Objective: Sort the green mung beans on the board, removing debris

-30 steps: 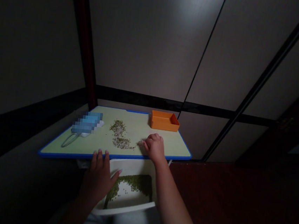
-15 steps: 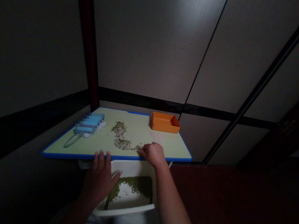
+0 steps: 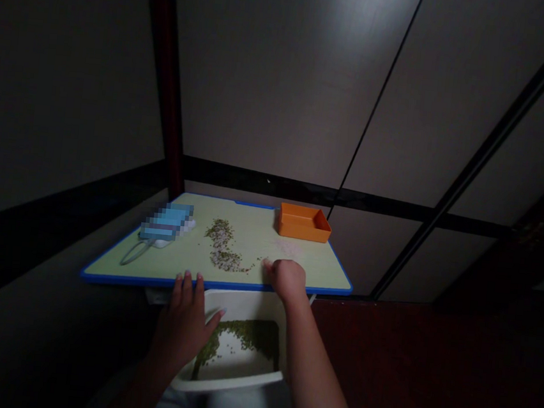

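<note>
My right hand is closed low over the table near its front edge, fingers curled in; what they hold, if anything, is hidden. Just left of it, small green beans mixed with pale grains lie scattered in a curved trail on the pale green tabletop. My left hand has its fingers spread, fingertips at the blue table edge and thumb over the left side of a white bin. Many green beans lie inside the bin, below the table's front edge, with part of its bottom showing.
An orange open box stands at the table's back right, with a thin patch of pale grains in front. A blurred-out blue item with a looped strap lies at the left. Tall panels rise behind the table.
My right hand has moved slightly right, away from the tail of the bean trail, and stays closed. My left hand keeps its place by the bin. The view has shifted a little.
</note>
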`<action>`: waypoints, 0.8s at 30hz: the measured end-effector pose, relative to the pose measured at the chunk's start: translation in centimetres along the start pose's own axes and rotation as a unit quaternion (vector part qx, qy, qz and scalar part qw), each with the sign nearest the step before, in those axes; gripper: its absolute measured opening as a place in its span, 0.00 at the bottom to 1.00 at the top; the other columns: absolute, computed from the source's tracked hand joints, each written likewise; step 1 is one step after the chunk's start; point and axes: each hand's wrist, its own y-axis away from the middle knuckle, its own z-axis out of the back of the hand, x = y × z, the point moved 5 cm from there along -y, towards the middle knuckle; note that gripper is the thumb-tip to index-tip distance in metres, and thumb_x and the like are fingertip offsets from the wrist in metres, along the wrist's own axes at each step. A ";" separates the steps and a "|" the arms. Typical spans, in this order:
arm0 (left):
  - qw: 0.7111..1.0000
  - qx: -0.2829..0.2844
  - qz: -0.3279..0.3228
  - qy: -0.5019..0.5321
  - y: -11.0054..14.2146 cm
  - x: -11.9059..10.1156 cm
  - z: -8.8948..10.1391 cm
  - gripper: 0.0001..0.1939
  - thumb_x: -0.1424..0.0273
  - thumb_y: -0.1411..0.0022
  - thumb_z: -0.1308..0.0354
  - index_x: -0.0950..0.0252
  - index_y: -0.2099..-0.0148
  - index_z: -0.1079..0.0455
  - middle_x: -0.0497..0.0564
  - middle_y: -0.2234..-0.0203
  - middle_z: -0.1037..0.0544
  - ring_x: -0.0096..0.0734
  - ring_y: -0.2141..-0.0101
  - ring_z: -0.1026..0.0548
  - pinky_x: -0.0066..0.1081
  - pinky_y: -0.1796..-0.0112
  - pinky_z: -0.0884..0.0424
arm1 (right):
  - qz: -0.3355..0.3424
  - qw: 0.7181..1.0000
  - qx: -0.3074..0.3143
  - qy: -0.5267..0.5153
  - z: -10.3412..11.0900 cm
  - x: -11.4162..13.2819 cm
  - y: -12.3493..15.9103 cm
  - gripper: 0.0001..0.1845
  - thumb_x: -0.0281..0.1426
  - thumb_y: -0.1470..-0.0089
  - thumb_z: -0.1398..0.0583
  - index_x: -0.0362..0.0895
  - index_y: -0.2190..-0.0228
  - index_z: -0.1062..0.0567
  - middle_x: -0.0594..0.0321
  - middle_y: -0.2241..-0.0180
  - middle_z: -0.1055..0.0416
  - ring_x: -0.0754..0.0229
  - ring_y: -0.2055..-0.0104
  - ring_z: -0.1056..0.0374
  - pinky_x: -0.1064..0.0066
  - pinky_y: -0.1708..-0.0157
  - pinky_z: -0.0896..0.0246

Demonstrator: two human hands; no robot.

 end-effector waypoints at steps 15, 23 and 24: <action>1.000 0.001 -0.001 -0.002 0.0 -0.1 0.1 0.41 0.55 0.43 0.52 0.79 0.35 0.50 0.73 0.36 0.48 0.59 0.35 0.54 0.49 0.47 0.37 | -0.075 0.996 -0.036 -0.036 -0.6 -2.6 -1.1 0.22 0.40 0.36 0.52 0.44 0.65 0.21 0.52 0.64 0.22 0.57 0.59 0.28 0.58 0.42 0.59; 1.000 -0.008 -0.001 0.006 -0.1 0.0 -0.2 0.41 0.55 0.43 0.52 0.80 0.36 0.49 0.73 0.36 0.48 0.58 0.34 0.55 0.49 0.46 0.38 | -0.121 0.981 -0.139 -0.054 0.6 -3.6 -0.6 0.16 0.31 0.37 0.51 0.45 0.63 0.23 0.54 0.63 0.23 0.57 0.58 0.30 0.56 0.43 0.60; 1.000 -0.007 0.000 0.006 -0.1 0.1 -0.2 0.41 0.55 0.43 0.52 0.79 0.35 0.49 0.72 0.36 0.48 0.58 0.34 0.55 0.48 0.45 0.38 | -0.117 0.982 -0.138 -0.055 0.6 -3.5 -0.6 0.16 0.31 0.37 0.51 0.45 0.63 0.23 0.55 0.63 0.23 0.57 0.58 0.30 0.56 0.43 0.60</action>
